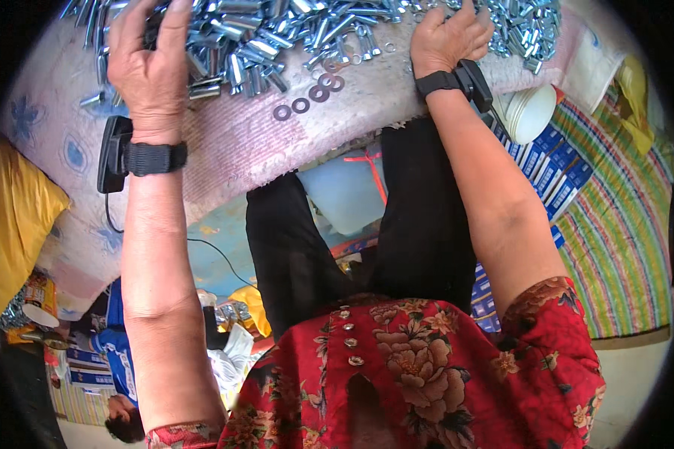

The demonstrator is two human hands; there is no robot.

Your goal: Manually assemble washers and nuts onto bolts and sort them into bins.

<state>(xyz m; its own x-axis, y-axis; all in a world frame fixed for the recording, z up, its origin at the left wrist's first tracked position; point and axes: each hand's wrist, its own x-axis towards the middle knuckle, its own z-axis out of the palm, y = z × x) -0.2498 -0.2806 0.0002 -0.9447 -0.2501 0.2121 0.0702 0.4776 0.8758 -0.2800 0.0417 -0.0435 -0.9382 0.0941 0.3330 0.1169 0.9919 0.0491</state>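
My left hand (148,71) reaches over the left part of a heap of shiny metal sleeves (236,56). Its thumb and forefinger are stretched apart, and the upper edge of the picture cuts off their tips. Farther right, my right hand (449,41) hovers at a second heap of smaller metal fasteners (528,34), fingers spread and slightly bent, with nothing visible in them. Between my hands, several dark flat washers (319,93) form a slanting row on the cloth. Small bright rings and bolts (356,54) are scattered just beyond them.
A pale patterned cloth (232,142) covers the work surface, its near edge above my knees. White tubs (532,112) and blue-white boxes (554,168) stand at right beside a striped cover (614,232). A yellow sack (19,224) lies left. Below left, another person (120,367) wears blue.
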